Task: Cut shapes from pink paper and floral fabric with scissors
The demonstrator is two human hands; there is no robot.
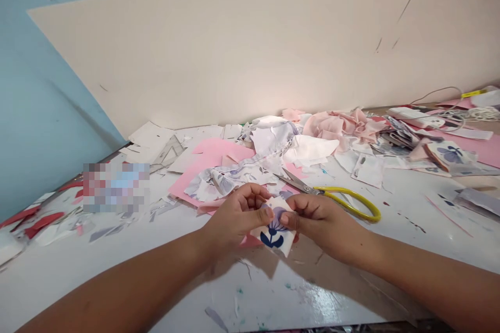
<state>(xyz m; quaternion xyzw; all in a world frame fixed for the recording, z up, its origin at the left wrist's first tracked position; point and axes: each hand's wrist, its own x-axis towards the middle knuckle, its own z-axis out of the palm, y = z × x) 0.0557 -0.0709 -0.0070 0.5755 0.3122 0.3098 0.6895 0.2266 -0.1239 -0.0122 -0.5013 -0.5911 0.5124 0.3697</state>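
Observation:
Between my two hands is a small white fabric piece (276, 234) printed with a purple and navy flower. My left hand (242, 213) pinches its upper left side, thumb on top. On the other side, my right hand (318, 218) grips the upper right edge the same way. The fingers under the fabric are partly hidden. Something pink and red shows beneath it. Just behind my right hand lie scissors (312, 189) with yellow handles, their blades apart. Floral fabric (222, 179) and a pink sheet (183, 179) lie behind my left hand.
A heap of pink cloth (344, 127) and white scraps sits against the pale board (250, 52). A clear set square (170, 152) lies at the back left. Red scraps (42, 223) are at far left, and folded floral fabric (451, 156) at right.

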